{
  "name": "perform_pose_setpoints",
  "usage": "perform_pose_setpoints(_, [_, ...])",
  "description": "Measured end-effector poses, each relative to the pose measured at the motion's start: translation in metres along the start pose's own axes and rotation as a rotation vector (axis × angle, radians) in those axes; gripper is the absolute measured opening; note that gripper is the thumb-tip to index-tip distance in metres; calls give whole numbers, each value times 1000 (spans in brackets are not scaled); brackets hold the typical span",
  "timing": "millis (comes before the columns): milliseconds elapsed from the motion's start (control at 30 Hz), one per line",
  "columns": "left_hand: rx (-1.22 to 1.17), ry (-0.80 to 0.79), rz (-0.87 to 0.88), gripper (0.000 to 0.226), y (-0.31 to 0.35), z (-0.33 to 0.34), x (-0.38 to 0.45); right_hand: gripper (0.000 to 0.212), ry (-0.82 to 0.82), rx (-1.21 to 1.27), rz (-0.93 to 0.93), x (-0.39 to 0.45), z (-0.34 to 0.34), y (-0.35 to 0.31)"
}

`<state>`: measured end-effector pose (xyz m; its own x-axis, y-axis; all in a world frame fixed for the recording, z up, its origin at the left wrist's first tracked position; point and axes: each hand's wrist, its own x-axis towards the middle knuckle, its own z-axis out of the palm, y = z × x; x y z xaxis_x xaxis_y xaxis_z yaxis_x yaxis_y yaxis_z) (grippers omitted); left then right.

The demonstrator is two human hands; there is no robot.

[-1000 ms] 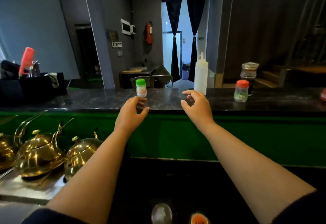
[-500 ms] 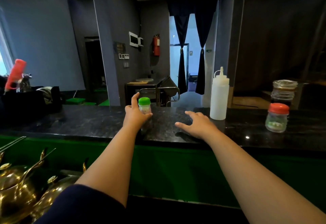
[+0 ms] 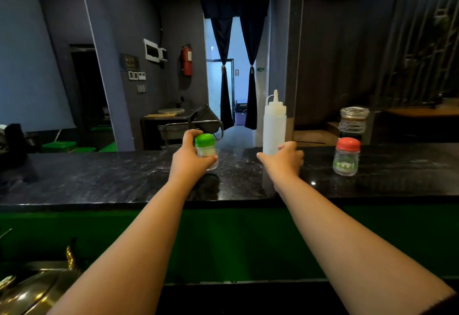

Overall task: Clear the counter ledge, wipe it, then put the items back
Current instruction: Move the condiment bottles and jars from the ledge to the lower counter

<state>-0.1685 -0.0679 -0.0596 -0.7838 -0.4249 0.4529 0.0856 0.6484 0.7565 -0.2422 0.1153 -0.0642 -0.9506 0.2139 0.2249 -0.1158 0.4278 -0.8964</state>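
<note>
While both arms stretch out over the dark stone ledge (image 3: 99,178), the left hand (image 3: 190,159) has now closed around the small green-capped jar (image 3: 205,150), fingers curled behind it and the thumb across its front; a second ago that hand was only nearing the jar, and half a second ago it was just touching it. The jar looks to sit on the ledge or just above it; whether it has lifted clear cannot be told. The right hand (image 3: 283,159), which lay flat and spread on the stone a moment back, has moved far and to the right and is now at the base of the white squeeze bottle (image 3: 274,126), fingers curving round its lower part. It looks like a grasp forming, though how firmly the bottle is held is hard to judge since the hand covers the contact.

To the right, well apart from the hands, stand a red-capped jar (image 3: 347,157) and, behind it, a taller glass jar (image 3: 353,122) with dark contents, both untouched. Brass pots (image 3: 32,292) show at the near left, below the ledge.

So the clearing step has begun: two items appear ready to come off together, and two more remain before any wiping can start. The squeeze bottle is tall and light, so a low grip may let it tip.
</note>
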Motion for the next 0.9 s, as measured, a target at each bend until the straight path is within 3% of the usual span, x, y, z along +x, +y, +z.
perform_pose_setpoints(200, [-59, -61, 39, 60, 24, 39, -9, 100, -77, 82, 17, 41, -5, -1])
perform_pose_setpoints(467, [-89, -53, 24, 62, 13, 48, -11, 73, -136, 147, -39, 56, 12, 7])
perform_pose_setpoints(900, [-14, -54, 45, 60, 38, 28, -50, 70, -142, 209, -91, 9, -38, 8])
